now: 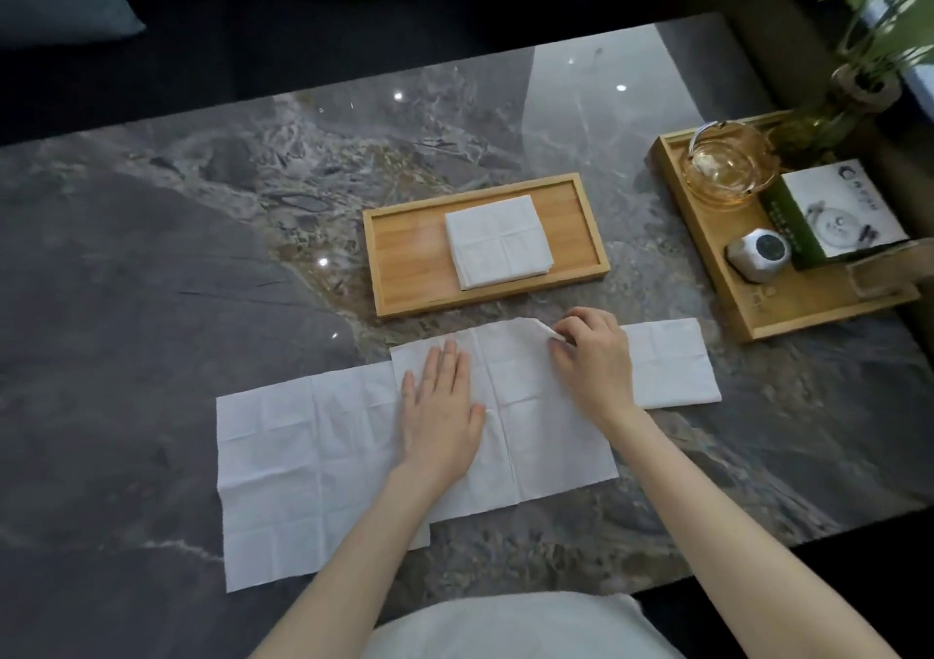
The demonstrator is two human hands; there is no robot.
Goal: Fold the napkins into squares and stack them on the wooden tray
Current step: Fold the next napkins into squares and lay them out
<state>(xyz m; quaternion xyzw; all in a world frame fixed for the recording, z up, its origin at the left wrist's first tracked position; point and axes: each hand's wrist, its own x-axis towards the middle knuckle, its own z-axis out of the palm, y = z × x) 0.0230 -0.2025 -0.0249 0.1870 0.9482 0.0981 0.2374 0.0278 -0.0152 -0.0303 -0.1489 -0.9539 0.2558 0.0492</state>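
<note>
A wooden tray (404, 249) lies on the marble table with a stack of folded white napkins (498, 241) in its middle. In front of it an unfolded white napkin (525, 436) is spread flat. My left hand (439, 405) presses flat on its left part, fingers apart. My right hand (591, 355) pinches the napkin's far right corner, which is lifted slightly off the table. A second unfolded napkin (293, 471) lies to the left, partly under the middle one. A smaller folded napkin (672, 365) lies to the right, behind my right hand.
A larger wooden tray (788, 319) at the right edge holds a glass teapot (728, 165), a green and white box (839, 213) and a small silver object (758, 254). A potted plant (859, 77) stands behind it. Cushions lie beyond the table's far edge.
</note>
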